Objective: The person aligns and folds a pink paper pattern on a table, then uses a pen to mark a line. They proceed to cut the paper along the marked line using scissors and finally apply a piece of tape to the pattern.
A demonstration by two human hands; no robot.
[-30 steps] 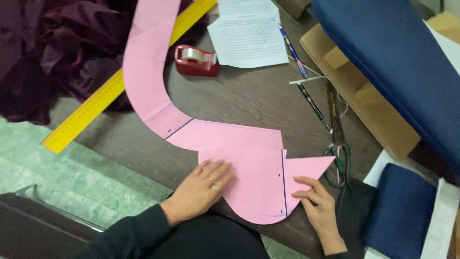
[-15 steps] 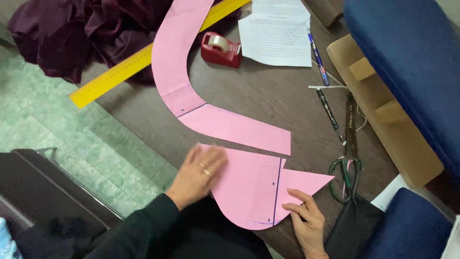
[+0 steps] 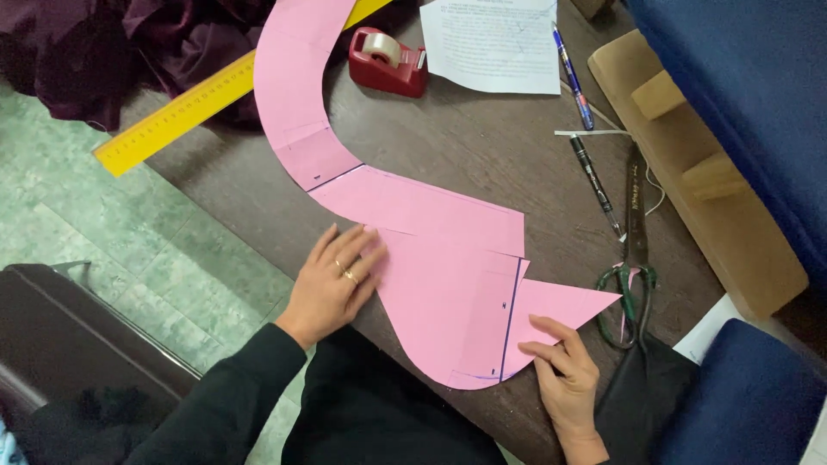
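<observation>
A long curved pink paper pattern [image 3: 405, 207] lies on the dark wooden table [image 3: 482, 146]. A second rounded pink paper piece [image 3: 457, 301] with a drawn blue line and a pointed corner sits at the table's near edge, overlapping the curved one. My left hand [image 3: 332, 280] lies flat with fingers spread on the left edge of this piece. My right hand [image 3: 564, 370] presses its fingertips on the lower right of the piece near the blue line. Neither hand grips anything.
Scissors with green handles [image 3: 633, 258] lie right of the paper, beside two pens [image 3: 594, 181]. A red tape dispenser [image 3: 386, 60], a printed white sheet [image 3: 495, 43] and a yellow ruler [image 3: 207, 95] lie farther back. Dark purple cloth [image 3: 112, 43] is at the far left, blue fabric [image 3: 741, 112] at the right.
The curved pink strip and the rounded piece have come apart then closer again; my left hand slid left toward the piece's edge while my right hand stayed at its lower right corner.
</observation>
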